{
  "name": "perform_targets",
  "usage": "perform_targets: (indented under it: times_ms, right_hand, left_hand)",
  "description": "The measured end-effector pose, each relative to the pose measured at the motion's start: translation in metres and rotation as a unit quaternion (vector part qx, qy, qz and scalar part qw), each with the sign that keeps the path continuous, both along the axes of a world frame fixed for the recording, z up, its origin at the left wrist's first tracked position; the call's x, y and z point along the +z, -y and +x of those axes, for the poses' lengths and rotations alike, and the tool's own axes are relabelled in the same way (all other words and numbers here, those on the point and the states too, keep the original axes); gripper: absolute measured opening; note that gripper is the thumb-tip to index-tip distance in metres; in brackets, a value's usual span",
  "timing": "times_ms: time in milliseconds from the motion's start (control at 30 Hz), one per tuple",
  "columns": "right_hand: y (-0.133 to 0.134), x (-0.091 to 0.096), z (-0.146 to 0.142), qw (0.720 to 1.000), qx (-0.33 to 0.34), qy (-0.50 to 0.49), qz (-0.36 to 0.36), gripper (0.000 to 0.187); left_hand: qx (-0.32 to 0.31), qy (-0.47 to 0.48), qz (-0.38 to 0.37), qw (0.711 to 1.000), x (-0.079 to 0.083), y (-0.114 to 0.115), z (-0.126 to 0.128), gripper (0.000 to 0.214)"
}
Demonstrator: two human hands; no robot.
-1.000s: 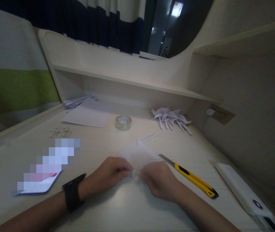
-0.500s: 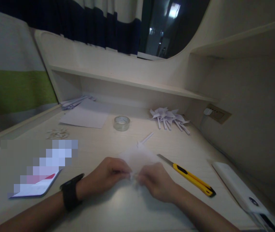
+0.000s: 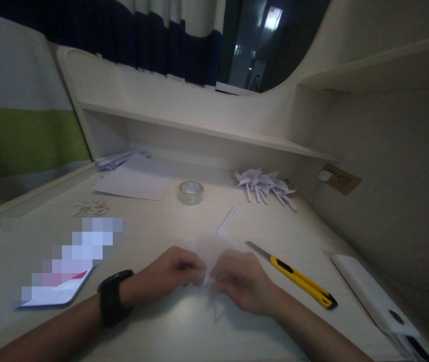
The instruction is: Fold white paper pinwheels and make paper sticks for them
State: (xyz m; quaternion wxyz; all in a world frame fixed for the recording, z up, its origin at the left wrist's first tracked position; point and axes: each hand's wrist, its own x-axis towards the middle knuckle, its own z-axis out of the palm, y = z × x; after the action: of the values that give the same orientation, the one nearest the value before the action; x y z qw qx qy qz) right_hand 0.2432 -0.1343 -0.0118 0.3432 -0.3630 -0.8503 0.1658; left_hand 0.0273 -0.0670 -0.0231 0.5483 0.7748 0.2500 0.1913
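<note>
In the head view, the white paper point(image 3: 210, 245) lies at the lower centre of the frame, just beyond the fingertips and between the two hands, its outline blurred. The left hand point(image 3: 179, 269) has thumb and forefinger pinched together on the paper's near part. The right hand point(image 3: 242, 279) is curled against the paper's right side; motion blur hides whether its fingers grip, so I cannot tell. Neither hand is clearly nearer: the sheet sits about midway.

A thin paper stick point(image 3: 228, 217) meets the paper's far tip, its long axis slanting away toward the upper right; whether the two are joined cannot be made out. It points toward the paper pinwheels point(image 3: 259, 181) right of centre. The yellow cutter point(image 3: 297, 279) lies on the desk point(image 3: 154, 332) at lower right, near the right hand and apart from it.
</note>
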Motion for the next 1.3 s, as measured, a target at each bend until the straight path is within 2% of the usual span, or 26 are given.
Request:
perform_targets:
  times_ms: [267, 400, 633, 900, 1033, 1167, 1300]
  right_hand:
    - [-0.001, 0.003, -0.001, 0.999, 0.03, -0.012, 0.013, 0.011]
    - [-0.001, 0.001, 0.0, 1.0, 0.018, -0.016, 0.007, 0.011]
    - [-0.002, 0.004, -0.001, 1.0, 0.002, -0.019, -0.018, 0.02]
    - [-0.002, 0.002, -0.005, 0.993, -0.047, -0.066, -0.087, 0.041]
    - [-0.001, 0.001, -0.007, 0.993, -0.029, -0.073, -0.092, 0.037]
    - [0.0, 0.002, -0.012, 0.988, -0.039, -0.1, -0.107, 0.035]
    - [0.0, 0.002, -0.013, 0.983, -0.05, -0.13, -0.118, 0.032]
  left_hand:
    - [-0.021, 0.004, -0.019, 1.0, -0.004, 0.0, -0.001, 0.023]
    - [-0.021, 0.0, -0.019, 1.0, -0.004, 0.001, -0.001, 0.022]
    - [-0.011, 0.001, 0.005, 1.0, -0.005, 0.002, 0.002, 0.02]
    - [-0.01, 0.02, -0.029, 0.999, -0.007, 0.004, 0.004, 0.024]
    - [0.008, 0.014, -0.074, 0.997, -0.011, 0.004, 0.007, 0.026]
    - [0.038, 0.005, -0.119, 0.992, -0.013, 0.005, 0.011, 0.026]
    - [0.051, 0.011, -0.111, 0.992, -0.007, 0.002, 0.008, 0.028]
